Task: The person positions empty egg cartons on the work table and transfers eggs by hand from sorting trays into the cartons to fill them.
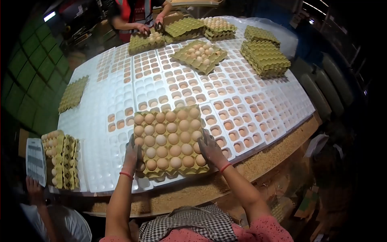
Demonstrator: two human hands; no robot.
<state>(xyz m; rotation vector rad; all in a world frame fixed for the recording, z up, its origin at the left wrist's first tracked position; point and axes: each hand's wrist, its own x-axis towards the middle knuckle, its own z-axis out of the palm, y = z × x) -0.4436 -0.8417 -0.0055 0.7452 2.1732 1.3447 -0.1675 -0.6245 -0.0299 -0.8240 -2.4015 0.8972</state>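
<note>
Between my two hands is a yellowish pulp egg tray (168,128) filled with pale brown eggs, held over the near part of the white foam trays. My left hand (131,155), in a dark glove, grips the tray's left edge. On the opposite edge, my right hand (213,149) is closed in a dark glove too. Under and around the tray lie white foam trays (151,87) with square cells, many of them holding one egg each. Foam cells directly beneath the egg tray are hidden by it.
Across the table a person's hands (144,29) work at a partly filled egg tray (139,45). A pulp tray with loose eggs (200,55) lies mid-table. Empty pulp trays (264,60) are stacked at right. At left, another person's hand (34,189) is by a printed sheet (36,161) and egg-filled trays (64,161).
</note>
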